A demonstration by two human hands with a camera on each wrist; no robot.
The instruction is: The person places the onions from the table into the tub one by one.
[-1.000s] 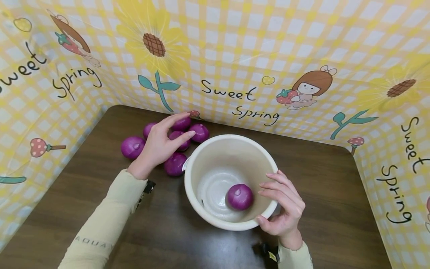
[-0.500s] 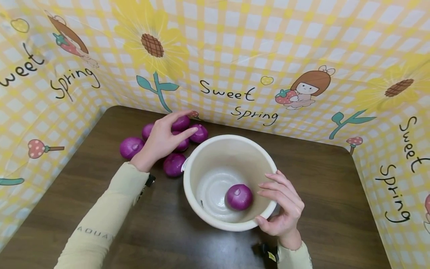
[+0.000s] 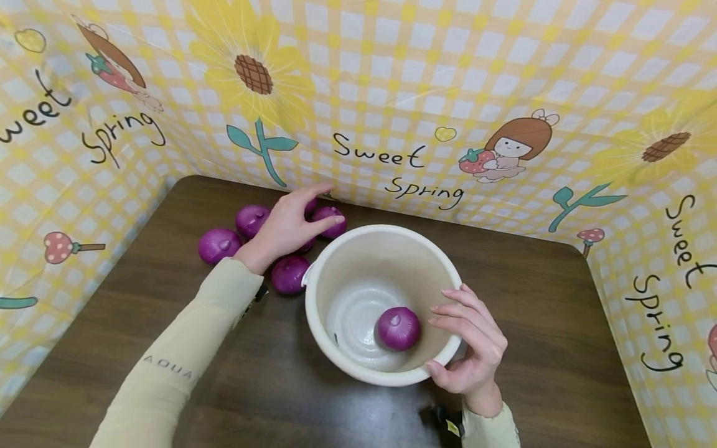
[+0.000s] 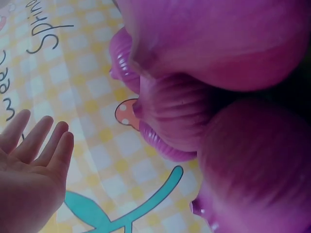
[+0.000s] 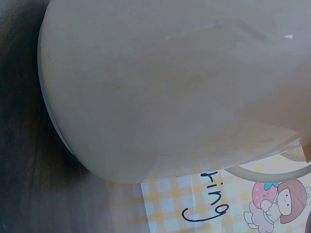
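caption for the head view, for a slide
Left hand above purple onions, right hand gripping a bucket by the rim, one onion inside.

Yellow-and-white checked fabric backdrop [image 3: 386, 81] says "Sweet Spring" in loopy black lettering on the far side, same again on the right. Left side's cropped, so it's just "weet Spring" lol. Pale yellow-green fabric left sleeve [image 3: 179, 354] reads "AQUA", can't tell if it continues. Right wrist cam only catches "ring" on the backdrop.
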